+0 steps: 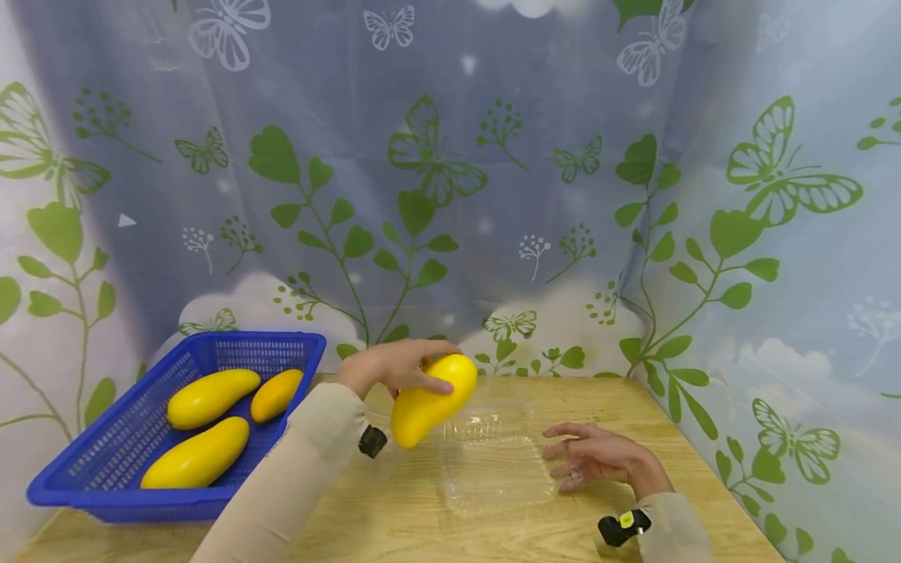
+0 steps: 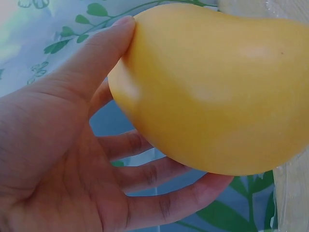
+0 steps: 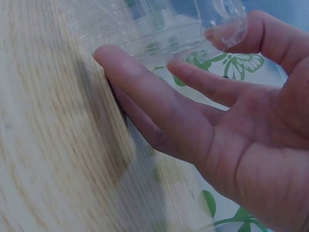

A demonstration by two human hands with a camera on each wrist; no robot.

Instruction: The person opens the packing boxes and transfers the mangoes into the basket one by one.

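My left hand (image 1: 404, 366) grips a yellow mango (image 1: 438, 397) from above, tilted and raised over the left side of a clear plastic box (image 1: 501, 469). In the left wrist view, the thumb lies on one side of the mango (image 2: 207, 92) and the fingers spread along the other. At the box's right side is my right hand (image 1: 598, 455), fingers loosely extended. Up close in the right wrist view, its fingertips touch the clear wall of the box (image 3: 169, 34), and the thumb tip shows through the plastic.
To the left stands a blue plastic basket (image 1: 169, 500) with three yellow mangoes (image 1: 200, 455) inside. Everything rests on a wood-grain table (image 1: 394, 520). A patterned curtain (image 1: 450, 234) with butterflies and leaves hangs behind the table and along its sides.
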